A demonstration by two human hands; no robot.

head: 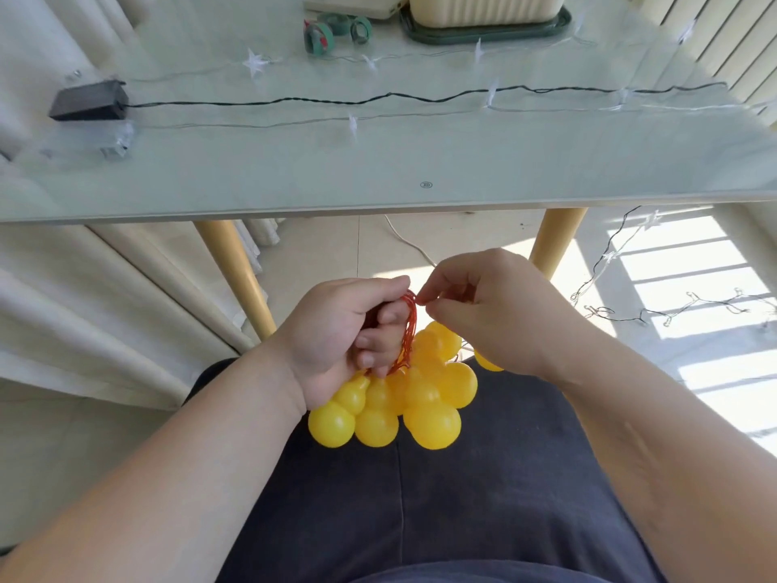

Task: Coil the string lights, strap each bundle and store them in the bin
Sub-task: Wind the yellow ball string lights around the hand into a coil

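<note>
Gripped coil of red wire (407, 330) in left hand (336, 334), fingers (378, 351) clenched round the loops, thumb laid over the top. Pinched one strand at top of that coil with right hand (492, 313), thumb and forefinger closed on it, other fingers curled in. Worked with both hands low over dark trousers (462, 498), nearer than the desk (378, 170) edge, not on it.

Had yellow gourd-shaped bulbs (403, 401) hanging in a tight bunch below left hand, touching its wrist and the lap. Spotted one more yellow bulb (485, 361) partly hidden behind right wrist.

Noted on glass desk, left side: black battery box (90, 101) with dark cord (294, 102) running right across the top. Just in front of it, clear battery box (113, 140) with pale cord. Saw clear star lights (254, 63) strung along both cords, uncoiled.

Noted at far edge: green strap rolls (336, 29), near them a cream ribbed bin (483, 8) standing on a dark green tray (483, 35). Beside the bin, a white flat item (349, 4), cut off by the frame, cannot tell what.

Saw more string lights (672, 309) trailing off desk's right edge down onto sunlit floor. Wooden desk leg (235, 271) at left, pale curtain (84, 309) beyond it.
</note>
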